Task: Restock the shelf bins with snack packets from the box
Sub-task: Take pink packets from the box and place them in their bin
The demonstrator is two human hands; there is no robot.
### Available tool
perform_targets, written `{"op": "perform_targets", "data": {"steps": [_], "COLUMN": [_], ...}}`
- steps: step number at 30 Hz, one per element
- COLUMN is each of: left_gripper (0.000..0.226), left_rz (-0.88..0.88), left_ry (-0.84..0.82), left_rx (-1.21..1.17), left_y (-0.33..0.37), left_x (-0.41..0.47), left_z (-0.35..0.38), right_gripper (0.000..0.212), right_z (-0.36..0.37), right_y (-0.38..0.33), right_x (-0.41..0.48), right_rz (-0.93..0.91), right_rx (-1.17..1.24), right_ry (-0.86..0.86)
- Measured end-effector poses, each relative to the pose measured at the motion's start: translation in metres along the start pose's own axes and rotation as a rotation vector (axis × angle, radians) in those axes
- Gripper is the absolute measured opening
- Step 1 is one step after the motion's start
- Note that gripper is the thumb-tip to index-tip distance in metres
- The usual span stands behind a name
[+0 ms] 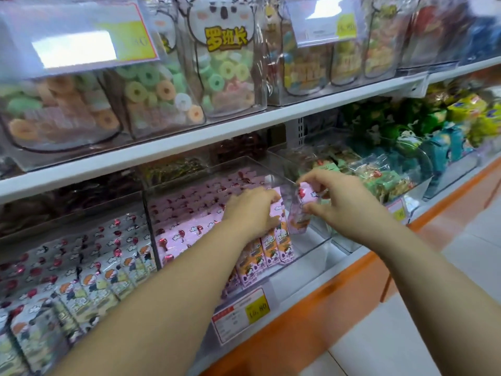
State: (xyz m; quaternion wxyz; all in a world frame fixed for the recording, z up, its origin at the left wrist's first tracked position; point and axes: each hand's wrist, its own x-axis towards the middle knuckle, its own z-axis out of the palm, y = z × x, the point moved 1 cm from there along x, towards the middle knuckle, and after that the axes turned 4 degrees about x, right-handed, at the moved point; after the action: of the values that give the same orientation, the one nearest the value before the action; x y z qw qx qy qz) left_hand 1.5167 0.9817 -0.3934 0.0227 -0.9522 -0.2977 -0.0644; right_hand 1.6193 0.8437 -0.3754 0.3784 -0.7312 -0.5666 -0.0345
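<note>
The lower shelf (306,272) is carrying a clear bin (314,240). Most of its width is filled by a row of pink packets (189,210), standing on end and packed face to face. An open gap is showing at the right end of that row, just inside the bin's right wall. The supply box is not showing in this view.

The left hand (252,210) is resting on the last packets of the row. Its fingers (269,198) are curling over their top edges and appear to be pressing them back to the left, which is keeping the gap open.

The right hand (339,202) is hovering just beside it over the gap. Its fingers (311,180) are pinching a single pink packet (298,213) near its upper end, with the thumb against its side.

That packet is hanging below and to the left of the right fingers. Its long axis is running roughly upright with a slight tilt, and its lower end is pointing down into the gap. It sits very close to the end of the row, though contact cannot be judged.

The right hand is the nearer one and is already carrying it, so the move probably calls for lowering it straight down beside the row.

The packet is looking small, flat and soft. It is pink with cloud shapes and a red mark near the top, and motion is blurring it slightly.
</note>
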Motion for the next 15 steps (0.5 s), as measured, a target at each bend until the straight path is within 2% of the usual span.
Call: {"op": "perform_targets", "data": {"steps": [4, 11, 15], "left_gripper": [0.058, 0.046, 0.042], "left_rz": [-0.017, 0.013, 0.024], "left_ry": [0.007, 0.048, 0.065], "left_rx": [0.069, -0.091, -0.14], "left_y": [0.002, -0.001, 0.0], "left_x": [0.002, -0.006, -0.01], "left_z": [0.01, 0.009, 0.01], "right_gripper": [0.034, 0.034, 0.031], "right_z": [0.004, 0.021, 0.033], "right_y": [-0.004, 0.003, 0.007], "right_x": [0.008, 0.02, 0.023], "right_rz": [-0.026, -0.028, -0.105], "right_rx": [-0.053, -0.184, -0.365], "right_ry": [-0.057, -0.141, -0.053]}}
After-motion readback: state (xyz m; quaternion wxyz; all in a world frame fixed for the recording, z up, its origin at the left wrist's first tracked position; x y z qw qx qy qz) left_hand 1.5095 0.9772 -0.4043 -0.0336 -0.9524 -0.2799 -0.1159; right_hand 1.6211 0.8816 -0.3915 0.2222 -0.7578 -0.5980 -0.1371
